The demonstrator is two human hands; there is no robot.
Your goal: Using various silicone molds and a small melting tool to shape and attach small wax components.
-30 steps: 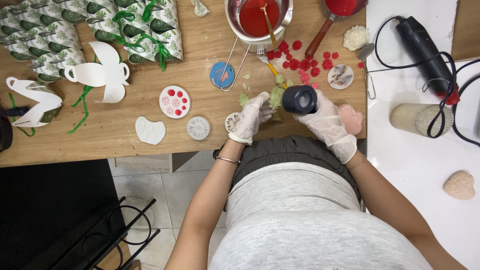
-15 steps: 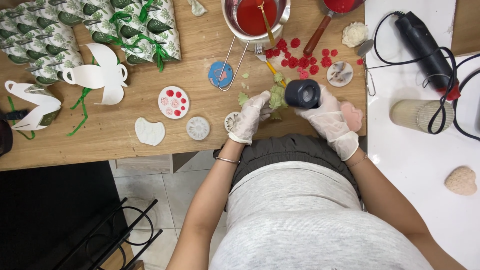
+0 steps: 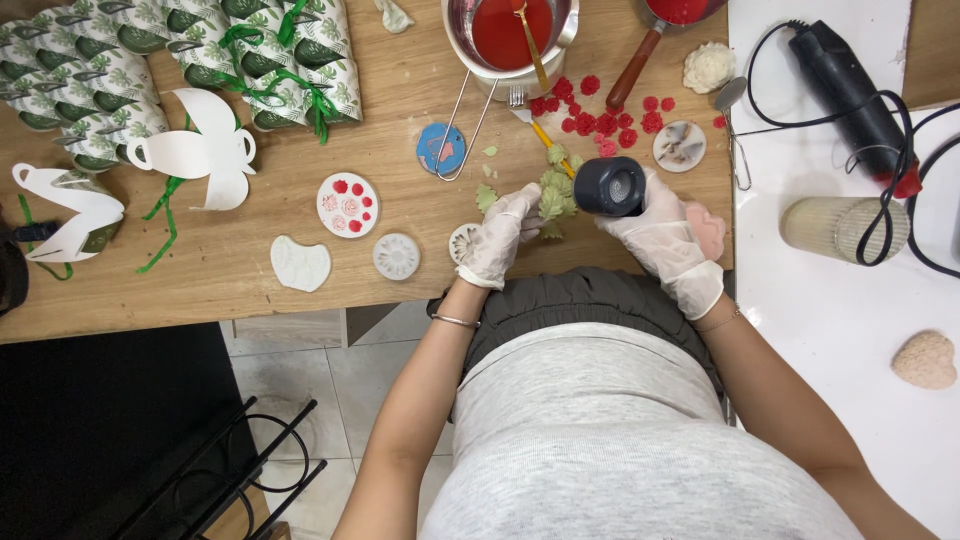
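Pale green, leaf-shaped wax-like pieces [image 3: 555, 195] sit in a small heap at the centre of the frame, on the wooden table [image 3: 300, 300], and both gloved hands are on them. The left hand [image 3: 500, 235] pinches the heap's edge with narrowed fingers. The right hand [image 3: 660, 235] is wrapped firmly round a stubby black cylindrical tool [image 3: 610, 186], its round face turned up, touching the heap's right side. It looks like the leaves are being worked or gathered right now. Any next move calls for a light touch, since loose leaves and small red flower shapes [image 3: 600, 120] lie just beside. The tool's far end is hidden. A round white mould [image 3: 462, 240] and a pink heart shape [image 3: 710, 228] are half covered by the hands.
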